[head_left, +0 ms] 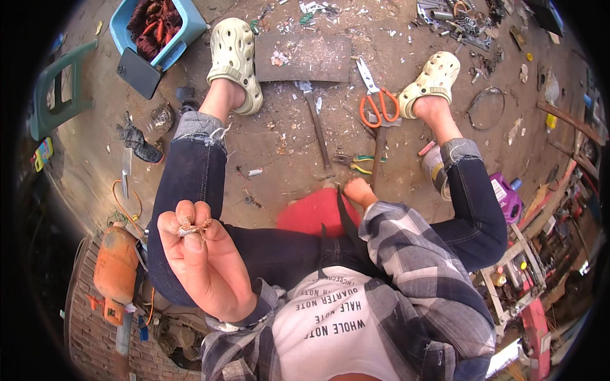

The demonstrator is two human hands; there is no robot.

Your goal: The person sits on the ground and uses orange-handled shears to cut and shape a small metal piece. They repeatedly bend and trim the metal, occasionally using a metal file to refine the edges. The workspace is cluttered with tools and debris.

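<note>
My left hand is raised above my left thigh, palm up. Its thumb and fingertips pinch a small scrap of copper-coloured strands with a silvery bit. Lower down, my right hand is beside a red seat-like object, its fingers curled and partly hidden; I cannot make out what they hold. A wooden tool handle runs right up to this hand. Close by lie pliers with green and yellow grips and orange-handled scissors. A flat metal plate is between my feet, and a hammer lies below it.
At the upper left, a blue bin holds reddish copper-like windings, with a dark phone on its edge. A green stool, a knife and an orange cylinder line the left. Metal scraps and a purple jug are right.
</note>
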